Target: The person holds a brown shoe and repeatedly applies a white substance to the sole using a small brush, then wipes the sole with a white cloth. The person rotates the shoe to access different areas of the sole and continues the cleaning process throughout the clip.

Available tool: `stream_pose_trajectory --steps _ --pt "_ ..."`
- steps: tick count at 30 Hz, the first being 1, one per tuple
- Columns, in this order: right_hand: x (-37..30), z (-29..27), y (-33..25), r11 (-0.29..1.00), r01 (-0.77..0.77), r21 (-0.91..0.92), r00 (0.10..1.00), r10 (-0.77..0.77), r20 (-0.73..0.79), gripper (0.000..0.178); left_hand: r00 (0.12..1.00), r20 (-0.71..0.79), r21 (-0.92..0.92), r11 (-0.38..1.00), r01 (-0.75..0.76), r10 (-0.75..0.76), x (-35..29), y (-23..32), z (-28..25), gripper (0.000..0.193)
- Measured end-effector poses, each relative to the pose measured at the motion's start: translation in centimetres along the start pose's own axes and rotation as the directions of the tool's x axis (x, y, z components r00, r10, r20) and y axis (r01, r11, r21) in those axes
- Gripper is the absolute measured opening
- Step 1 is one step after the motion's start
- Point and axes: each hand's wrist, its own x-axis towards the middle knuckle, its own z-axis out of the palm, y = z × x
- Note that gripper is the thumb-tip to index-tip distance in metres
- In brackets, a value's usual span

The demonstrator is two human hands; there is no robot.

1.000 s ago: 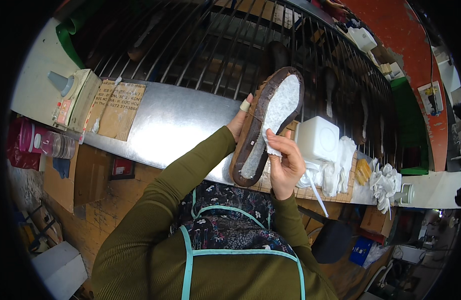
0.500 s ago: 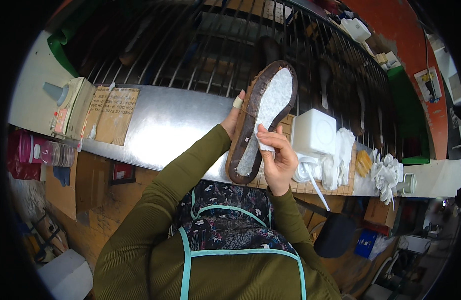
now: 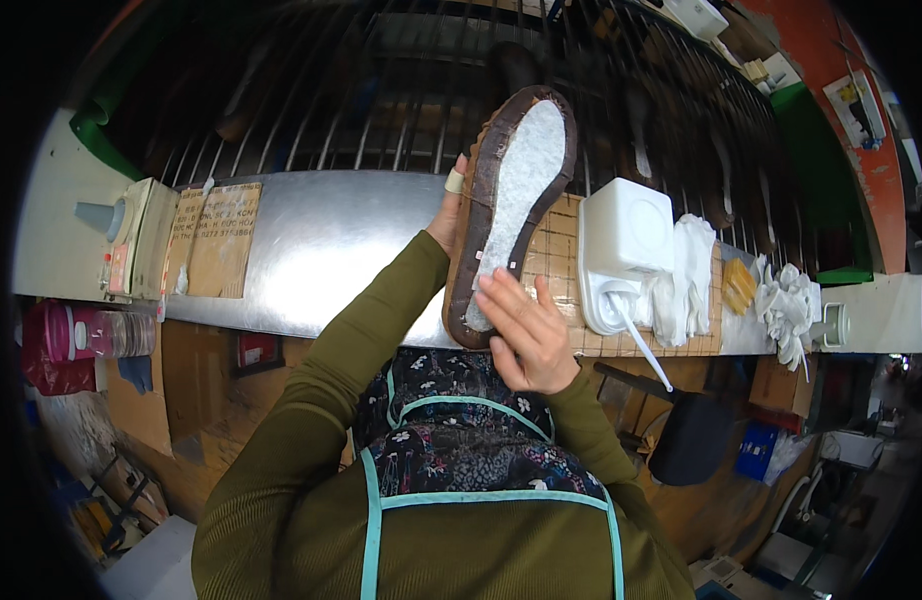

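A brown shoe (image 3: 475, 225) is held bottom up in front of me, its toe pointing away. A pale grey felt filler piece (image 3: 529, 165) lies along the middle of its underside, inside the dark brown rim. My left hand (image 3: 447, 212) grips the shoe from its left side; a beige band wraps one finger, and most of the other fingers are hidden beneath. With outstretched fingers, my right hand (image 3: 529, 335) rests on the felt near the heel, the thumb apart.
A metal bench (image 3: 331, 240) runs across, with black-looking bars (image 3: 331, 130) beyond it. To the right are a white plastic container (image 3: 626, 225), a white-handled brush (image 3: 641, 345), white gloves (image 3: 687, 275) and a yellow block (image 3: 738, 287). Cardboard (image 3: 216, 240) lies at left.
My right hand has gone from pinching a raised bit of felt to lying with straightened fingers on it, nearer the heel. The felt now lies flat there. The whole view has shifted slightly.
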Motion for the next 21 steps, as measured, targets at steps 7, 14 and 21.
stream_pose_trajectory --steps 7,14,21 --pt "-7.8 -3.1 1.3 0.752 -0.511 -0.417 0.846 0.353 -0.400 0.032 0.999 -0.028 -0.019 0.999 -0.033 0.033 0.7 -0.4 -1.6 0.090" --pt "-5.1 -4.0 -1.3 0.851 -0.506 -0.142 0.773 0.374 -0.512 0.014 1.000 0.006 -0.018 1.000 -0.014 0.014 0.6 -0.3 -2.7 0.088" --pt "3.0 -0.4 -1.3 0.947 -0.246 -0.206 0.937 0.177 -0.301 0.013 0.997 0.066 -0.169 0.984 0.057 -0.046 0.4 -0.5 -0.9 0.082"
